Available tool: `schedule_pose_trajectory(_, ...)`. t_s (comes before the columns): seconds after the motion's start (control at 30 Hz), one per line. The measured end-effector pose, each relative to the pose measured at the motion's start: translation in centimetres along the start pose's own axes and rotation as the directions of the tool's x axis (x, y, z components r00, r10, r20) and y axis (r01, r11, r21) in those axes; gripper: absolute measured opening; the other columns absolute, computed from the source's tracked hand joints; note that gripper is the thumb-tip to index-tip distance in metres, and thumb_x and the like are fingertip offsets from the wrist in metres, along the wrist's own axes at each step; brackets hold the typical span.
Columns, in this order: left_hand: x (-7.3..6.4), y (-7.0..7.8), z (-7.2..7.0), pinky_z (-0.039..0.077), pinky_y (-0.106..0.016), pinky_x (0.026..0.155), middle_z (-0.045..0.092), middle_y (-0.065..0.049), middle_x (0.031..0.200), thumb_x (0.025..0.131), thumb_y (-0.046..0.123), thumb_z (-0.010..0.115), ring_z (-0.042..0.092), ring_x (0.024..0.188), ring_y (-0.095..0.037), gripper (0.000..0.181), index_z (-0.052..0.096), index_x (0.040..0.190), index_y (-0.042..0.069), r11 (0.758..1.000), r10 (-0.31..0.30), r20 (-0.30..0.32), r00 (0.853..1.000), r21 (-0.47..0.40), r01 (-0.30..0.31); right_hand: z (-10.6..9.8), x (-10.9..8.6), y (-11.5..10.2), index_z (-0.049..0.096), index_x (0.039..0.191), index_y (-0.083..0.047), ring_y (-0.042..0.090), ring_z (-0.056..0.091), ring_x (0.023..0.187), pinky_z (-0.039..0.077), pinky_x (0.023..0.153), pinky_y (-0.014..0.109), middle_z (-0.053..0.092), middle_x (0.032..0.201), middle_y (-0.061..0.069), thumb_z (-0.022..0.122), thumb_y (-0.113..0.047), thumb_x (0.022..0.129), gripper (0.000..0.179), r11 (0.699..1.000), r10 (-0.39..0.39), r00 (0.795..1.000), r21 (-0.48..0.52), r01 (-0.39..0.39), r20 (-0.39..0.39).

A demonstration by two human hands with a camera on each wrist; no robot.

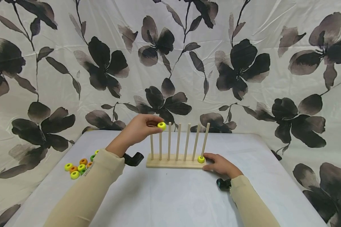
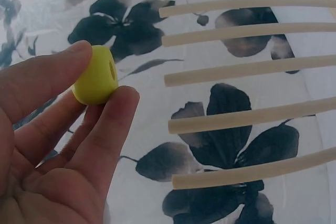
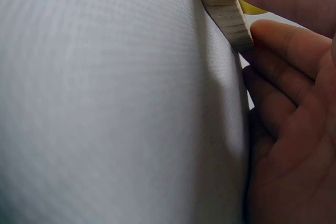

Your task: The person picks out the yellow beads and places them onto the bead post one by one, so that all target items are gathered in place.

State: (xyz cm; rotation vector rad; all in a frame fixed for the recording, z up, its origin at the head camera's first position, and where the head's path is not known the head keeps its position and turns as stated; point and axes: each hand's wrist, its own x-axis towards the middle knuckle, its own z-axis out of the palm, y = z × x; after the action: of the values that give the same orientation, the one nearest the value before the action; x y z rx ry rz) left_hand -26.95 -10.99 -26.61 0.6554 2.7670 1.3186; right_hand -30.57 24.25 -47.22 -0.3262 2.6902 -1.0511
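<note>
My left hand (image 1: 139, 127) pinches a yellow bead (image 2: 97, 77) between thumb and fingertips, its hole facing the pegs in the left wrist view. The hand is raised near the tops of the left pegs of a wooden peg rack (image 1: 173, 162). This rack has a row of several upright pegs on a flat base. Another yellow bead (image 1: 201, 159) sits at the foot of the rightmost peg. At that end, my right hand (image 1: 220, 164) grips the base, thumb at the front and fingers at the end; in the right wrist view the base's corner (image 3: 233, 22) lies between them.
A loose group of yellow, orange (image 1: 83, 161) and green beads lies on the left of the white-covered table (image 1: 170, 195), partly hidden behind the left sleeve. A floral cloth (image 1: 187, 63) hangs behind the table. Black devices (image 1: 133, 159) are worn at both wrists.
</note>
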Motion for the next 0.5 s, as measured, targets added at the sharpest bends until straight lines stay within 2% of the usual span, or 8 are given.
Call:
schedule_pose_trajectory(0.27,1.0,1.1,0.1,0.054,-0.037,0.094,0.068,-0.003,0.117,0.087,0.020,0.073,0.065,0.109,-0.018,0.036,0.065,0.122,0.013,1.000,-0.014,-0.015,1.000,-0.021,0.014,-0.1,0.0,-0.2,0.047,0.144,-0.013,0.038,0.031,0.143,0.024,0.116,0.059,0.044,0.150,0.013,0.077,-0.037,0.080,0.075,1.000,0.006,1.000,-0.004,-0.006,0.007)
schedule_pose_trajectory(0.5,2.0,1.5,0.4,0.054,-0.036,0.093,0.068,-0.003,0.115,0.087,0.018,0.072,0.065,0.107,-0.017,0.033,0.067,0.119,0.012,0.999,0.029,-0.010,1.000,-0.020,-0.029,-0.3,-0.3,-0.5,0.047,0.144,-0.012,0.039,0.031,0.143,0.024,0.116,0.059,0.044,0.150,0.013,0.077,-0.034,0.080,0.074,1.000,0.004,1.000,0.002,-0.004,0.009)
